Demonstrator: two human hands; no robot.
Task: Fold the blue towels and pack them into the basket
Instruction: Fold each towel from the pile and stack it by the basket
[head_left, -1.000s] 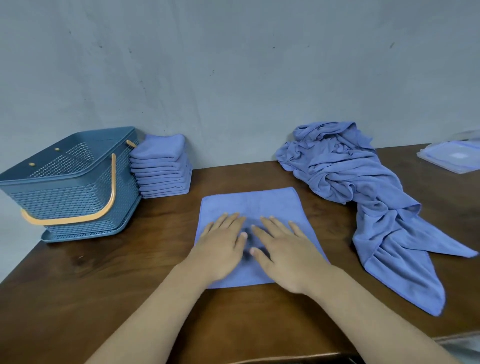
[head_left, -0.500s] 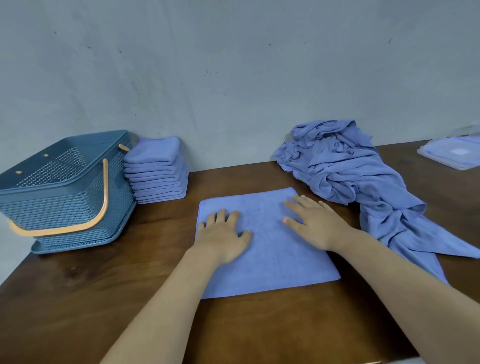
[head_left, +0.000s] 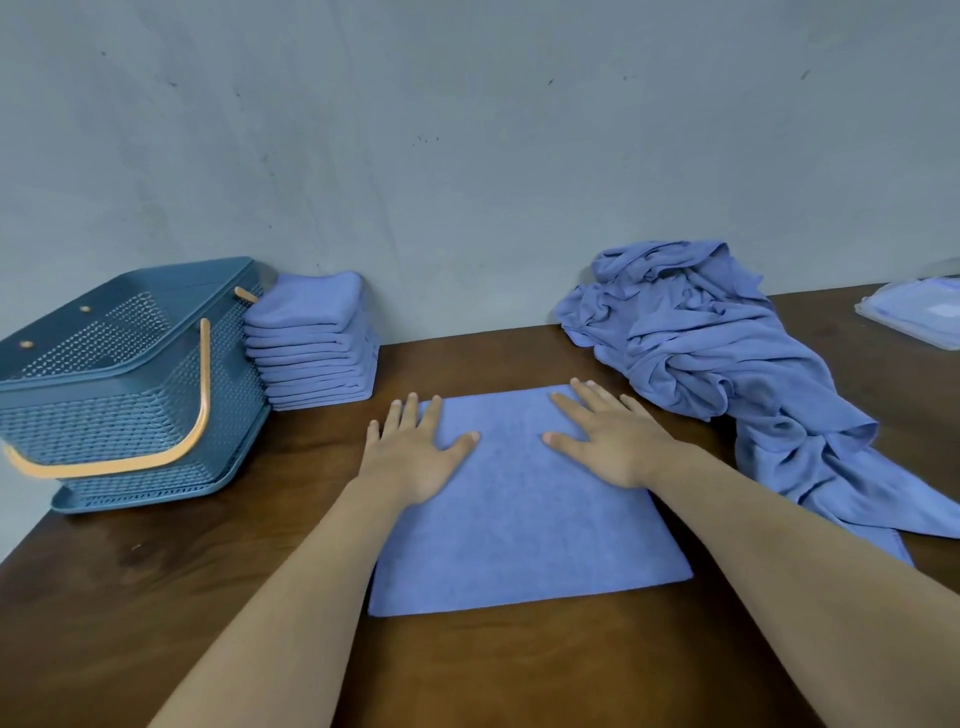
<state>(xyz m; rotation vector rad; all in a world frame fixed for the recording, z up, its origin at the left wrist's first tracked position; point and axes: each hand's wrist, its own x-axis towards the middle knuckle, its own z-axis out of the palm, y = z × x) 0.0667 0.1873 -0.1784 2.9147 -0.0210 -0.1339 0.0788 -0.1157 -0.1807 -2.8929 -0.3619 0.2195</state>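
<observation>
The blue towel (head_left: 519, 509) in hand lies spread flat on the worktop (head_left: 156, 597) straight in front of the person, under both palms. The left hand (head_left: 410, 457) presses down on its far left corner with straight fingers, the tips reaching past the edge onto the wood. The right hand (head_left: 613, 441) lies flat on the far right part, fingers fanned toward that corner. Neither grip is closed on anything: both are fully open, pressing the cloth rather than pinching it. This looks like smoothing ahead of a fold, though I cannot tell whether the cloth is a single layer or already doubled. To the right, near the towel's edge, a crumpled heap of unfolded towels (head_left: 701, 353) trails from the wall toward the front, so a fair amount of folding seems left. At the far left, a neat stack of folded towels (head_left: 311, 343) stands against the wall just beside the basket (head_left: 130, 415), showing that part is well under way. The basket sits with its orange handle (head_left: 202, 395) swung down, and no towel shows through its open top or mesh walls, so packing appears not yet begun. A clear flat pack (head_left: 914, 317) at the right edge holds something pale blue, too cropped to identify.
</observation>
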